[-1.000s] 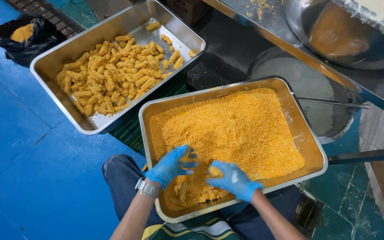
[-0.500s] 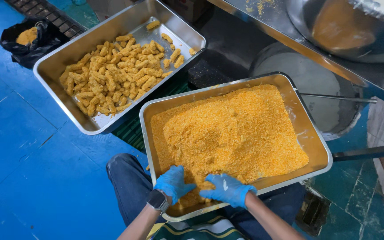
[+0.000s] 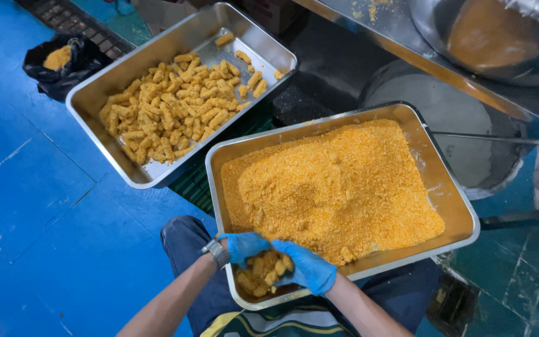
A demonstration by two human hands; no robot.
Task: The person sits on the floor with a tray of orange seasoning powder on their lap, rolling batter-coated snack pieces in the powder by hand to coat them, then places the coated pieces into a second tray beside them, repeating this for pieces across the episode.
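Note:
A steel tray [image 3: 463, 206] full of orange breadcrumbs [image 3: 338, 187] rests in front of me over my lap. My left hand [image 3: 244, 245] and my right hand [image 3: 307, 267], both in blue gloves, are cupped together at the tray's near corner around a heap of breaded sticks [image 3: 263, 274]. A watch sits on my left wrist. A second steel tray [image 3: 95, 93] to the upper left holds several coated sticks [image 3: 169, 112] piled toward its left half.
A black bag [image 3: 63, 62] with orange crumbs lies on the blue floor at the far left. A large metal bowl [image 3: 488, 37] stands on a steel counter at the upper right, with a round grey tub [image 3: 444, 118] below it.
Both hands have drawn back from the crumb bed toward the tray's near corner and closed together around a heap of breaded sticks.

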